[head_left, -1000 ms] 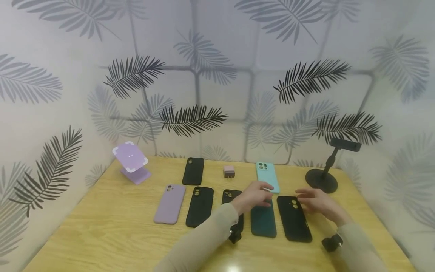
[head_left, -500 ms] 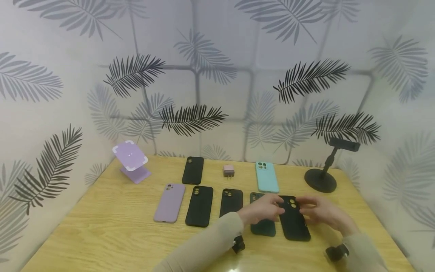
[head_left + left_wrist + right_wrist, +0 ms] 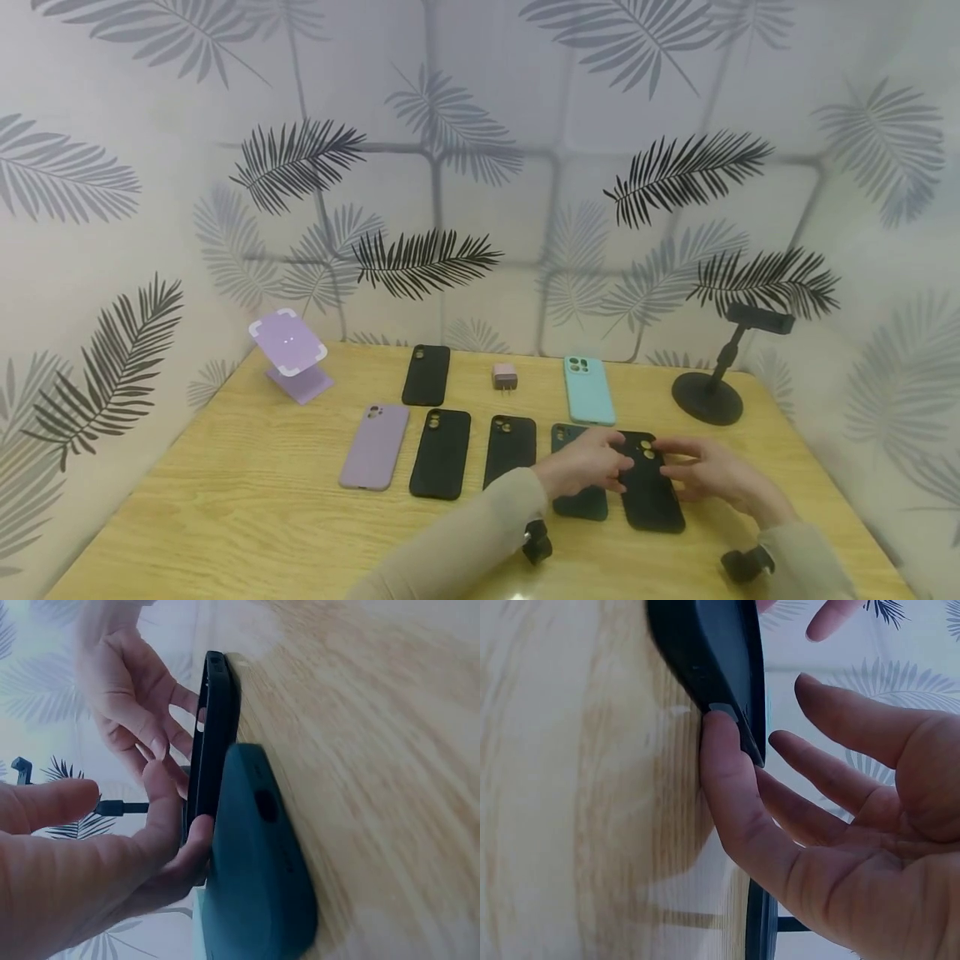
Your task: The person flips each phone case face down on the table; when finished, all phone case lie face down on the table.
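Note:
A black phone case (image 3: 651,497) lies back side up on the table at the right end of the front row, camera cutouts at its far end. My left hand (image 3: 587,462) reaches over the dark teal phone case (image 3: 582,503), its fingertips at the black case's left edge. On the other side is my right hand (image 3: 708,473), fingers loosely bent. In the right wrist view, one of its fingers (image 3: 731,776) touches the black case's side edge; the thumb and other fingers stand apart. The left wrist view shows both hands beside the black case, with the teal case nearer.
Two more black cases (image 3: 441,454) (image 3: 512,450) and a lilac case (image 3: 375,447) continue the row leftward. Behind are another black case (image 3: 426,377), a pink charger plug (image 3: 505,377), a turquoise case (image 3: 590,392), a purple stand (image 3: 288,354) and a black phone stand (image 3: 709,397).
My left hand has moved right and nearer, from by the turquoise case to the black case's left edge. My right hand has come in against its right edge. The cases lie where they were.

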A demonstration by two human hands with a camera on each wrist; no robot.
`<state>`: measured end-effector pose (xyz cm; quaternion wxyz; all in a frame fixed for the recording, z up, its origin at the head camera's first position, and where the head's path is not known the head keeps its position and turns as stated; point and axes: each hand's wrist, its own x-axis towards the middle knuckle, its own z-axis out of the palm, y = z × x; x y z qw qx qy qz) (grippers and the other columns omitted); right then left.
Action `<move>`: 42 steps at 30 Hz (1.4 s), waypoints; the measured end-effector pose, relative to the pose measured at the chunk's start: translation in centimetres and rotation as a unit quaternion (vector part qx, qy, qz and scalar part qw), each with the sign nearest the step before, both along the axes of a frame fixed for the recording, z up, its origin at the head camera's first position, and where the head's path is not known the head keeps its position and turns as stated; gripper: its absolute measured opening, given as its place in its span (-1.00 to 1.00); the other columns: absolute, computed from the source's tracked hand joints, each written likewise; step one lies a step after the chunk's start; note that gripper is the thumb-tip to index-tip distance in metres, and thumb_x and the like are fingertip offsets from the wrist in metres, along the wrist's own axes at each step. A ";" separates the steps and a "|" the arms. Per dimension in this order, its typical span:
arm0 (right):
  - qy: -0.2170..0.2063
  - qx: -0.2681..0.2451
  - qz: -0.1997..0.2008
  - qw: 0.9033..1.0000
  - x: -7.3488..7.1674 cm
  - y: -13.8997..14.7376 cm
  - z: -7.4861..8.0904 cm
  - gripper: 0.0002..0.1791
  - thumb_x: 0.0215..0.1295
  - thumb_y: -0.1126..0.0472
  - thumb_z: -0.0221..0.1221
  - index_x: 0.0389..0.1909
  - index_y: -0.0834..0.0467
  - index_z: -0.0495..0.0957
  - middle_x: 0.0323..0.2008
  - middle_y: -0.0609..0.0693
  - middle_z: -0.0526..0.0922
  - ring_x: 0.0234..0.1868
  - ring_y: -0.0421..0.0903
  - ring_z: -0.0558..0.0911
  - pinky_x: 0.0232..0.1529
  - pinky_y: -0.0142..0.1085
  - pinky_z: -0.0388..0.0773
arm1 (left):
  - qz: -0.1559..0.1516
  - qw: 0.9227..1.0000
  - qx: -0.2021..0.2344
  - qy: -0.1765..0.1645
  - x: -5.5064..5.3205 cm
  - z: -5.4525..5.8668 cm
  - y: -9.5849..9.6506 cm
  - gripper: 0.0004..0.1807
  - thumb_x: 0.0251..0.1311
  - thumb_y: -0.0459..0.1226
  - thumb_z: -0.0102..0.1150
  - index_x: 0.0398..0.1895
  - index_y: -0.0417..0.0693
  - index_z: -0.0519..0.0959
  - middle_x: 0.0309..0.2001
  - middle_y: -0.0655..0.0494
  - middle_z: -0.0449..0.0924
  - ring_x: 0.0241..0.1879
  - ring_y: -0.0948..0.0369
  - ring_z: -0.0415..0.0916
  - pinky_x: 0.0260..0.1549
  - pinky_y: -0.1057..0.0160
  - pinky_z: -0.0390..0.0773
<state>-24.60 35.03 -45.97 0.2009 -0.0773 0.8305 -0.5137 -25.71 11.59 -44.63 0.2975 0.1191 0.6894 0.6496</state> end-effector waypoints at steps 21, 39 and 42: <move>-0.018 -0.049 0.012 0.999 0.6 -1.8 1.2 -0.29 0.51 0.02 0.03 0.35 0.55 0.18 0.35 0.51 0.22 0.35 0.39 0.31 0.02 0.00 0.65 | 0.027 0.998 0.048 0.021 -0.2 -0.2 0.6 -0.46 0.30 -0.45 0.13 0.34 -0.15 0.31 0.22 -0.25 0.45 0.01 -0.09 0.61 -0.05 -0.05 0.65; -0.047 -0.109 0.000 0.993 0.5 -2.3 0.4 -0.17 0.57 -0.05 -0.13 0.47 0.49 -0.19 0.46 0.52 -0.10 0.45 0.45 0.03 0.16 0.10 0.54 | -0.040 0.998 -0.014 0.042 0.4 -1.0 0.8 -0.31 0.20 -0.49 0.22 0.42 -0.09 0.28 0.30 -0.26 0.39 -0.04 -0.06 0.65 -0.12 0.06 0.69; -0.053 -0.109 -0.002 0.993 0.4 -1.7 0.2 -0.15 0.58 -0.03 -0.15 0.46 0.53 -0.28 0.43 0.56 -0.12 0.41 0.45 0.13 0.16 0.10 0.54 | -0.050 0.997 -0.031 0.040 0.3 -1.1 0.8 -0.32 0.20 -0.49 0.23 0.41 -0.08 0.30 0.29 -0.27 0.40 -0.03 -0.05 0.64 -0.11 0.06 0.69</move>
